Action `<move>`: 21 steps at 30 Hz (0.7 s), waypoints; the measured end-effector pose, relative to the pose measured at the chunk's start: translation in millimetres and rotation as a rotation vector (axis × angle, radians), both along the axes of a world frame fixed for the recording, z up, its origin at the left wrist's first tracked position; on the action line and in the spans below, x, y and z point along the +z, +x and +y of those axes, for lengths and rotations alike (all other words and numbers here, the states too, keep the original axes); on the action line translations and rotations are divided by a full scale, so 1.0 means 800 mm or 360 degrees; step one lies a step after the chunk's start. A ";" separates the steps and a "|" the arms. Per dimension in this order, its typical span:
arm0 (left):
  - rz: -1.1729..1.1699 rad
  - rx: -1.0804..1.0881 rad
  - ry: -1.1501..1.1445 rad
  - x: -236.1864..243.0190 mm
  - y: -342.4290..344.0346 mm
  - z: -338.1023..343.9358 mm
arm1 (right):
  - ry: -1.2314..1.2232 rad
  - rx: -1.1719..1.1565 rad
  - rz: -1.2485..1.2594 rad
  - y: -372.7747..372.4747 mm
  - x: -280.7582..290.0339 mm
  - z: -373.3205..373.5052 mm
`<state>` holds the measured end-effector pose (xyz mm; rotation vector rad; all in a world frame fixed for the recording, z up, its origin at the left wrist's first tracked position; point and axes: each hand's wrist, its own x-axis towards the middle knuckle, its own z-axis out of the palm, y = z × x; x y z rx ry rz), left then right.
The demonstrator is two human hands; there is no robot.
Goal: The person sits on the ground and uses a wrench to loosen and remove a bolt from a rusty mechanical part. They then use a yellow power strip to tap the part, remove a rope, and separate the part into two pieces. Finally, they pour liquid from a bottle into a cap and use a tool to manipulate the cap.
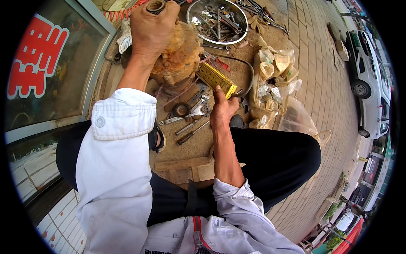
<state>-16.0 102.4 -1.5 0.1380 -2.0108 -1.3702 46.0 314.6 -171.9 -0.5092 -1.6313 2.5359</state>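
Note:
My left hand [153,29] is closed around a round, dark metal piece with a hollow end [155,6], raised over the far edge of an orange-brown, stump-like block [179,59]. My right hand [223,111] grips the near end of a long yellow metal piece with holes along it [211,76], its thumb on top. The far end of that piece reaches beside the block. Near the block's base lie a wrench [198,111], a dark round part [182,110] and a screwdriver [186,137]. What my fingers cover of both held things is hidden.
Beyond the block sits a round metal basin [192,21] full of tools. More tools [260,15] lie to its right. Plastic bags of small parts [275,67] stand on the right by a curved black hose [253,74]. A glass door [59,63] is on the left.

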 end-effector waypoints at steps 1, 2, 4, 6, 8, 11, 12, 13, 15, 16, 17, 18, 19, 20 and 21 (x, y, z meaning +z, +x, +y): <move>-0.0012 0.0007 -0.0010 0.000 0.000 0.001 | 0.0004 0.0006 -0.0008 0.000 -0.001 0.000; -0.0011 0.0021 -0.0025 0.001 0.001 0.002 | 0.0008 0.0013 -0.0016 -0.001 -0.001 0.001; -0.0009 0.0052 -0.0056 0.003 0.002 0.004 | 0.0018 0.0005 -0.0047 -0.001 -0.001 0.002; -0.0054 0.0064 -0.0055 0.003 0.001 0.003 | 0.0006 0.0001 -0.0056 -0.001 0.001 0.003; -0.0054 0.0025 -0.0029 0.005 0.000 0.004 | -0.0027 0.0001 -0.0043 -0.003 0.003 0.004; -0.0007 -0.0063 0.0005 0.007 0.000 0.006 | -0.0032 -0.0051 -0.0057 -0.006 0.000 0.007; -0.0008 -0.0059 -0.0021 0.007 0.000 0.007 | -0.0075 -0.0076 -0.0089 -0.008 -0.002 0.010; -0.0009 -0.0055 -0.0047 0.007 0.000 0.007 | -0.0117 -0.0100 -0.0121 -0.011 -0.003 0.017; -0.0016 -0.0047 -0.0052 0.007 0.001 0.006 | -0.0188 -0.0151 -0.0170 -0.013 0.000 0.026; -0.0019 -0.0044 -0.0052 0.007 0.001 0.007 | -0.0171 -0.0164 -0.0140 -0.014 -0.003 0.027; -0.0014 -0.0048 -0.0060 0.007 0.001 0.007 | -0.0154 -0.0177 -0.0109 -0.014 -0.010 0.026; -0.0011 -0.0047 -0.0074 0.007 0.001 0.005 | -0.0141 -0.0185 -0.0081 -0.013 -0.009 0.021; -0.0007 -0.0045 -0.0087 0.008 0.001 0.004 | -0.0139 -0.0174 -0.0058 -0.012 -0.007 0.018; 0.0003 -0.0068 -0.0030 0.008 0.000 0.004 | -0.0137 -0.0163 -0.0034 -0.010 -0.005 0.014; 0.0013 -0.0091 0.0029 0.006 0.000 0.005 | -0.0132 -0.0153 -0.0011 -0.008 -0.003 0.012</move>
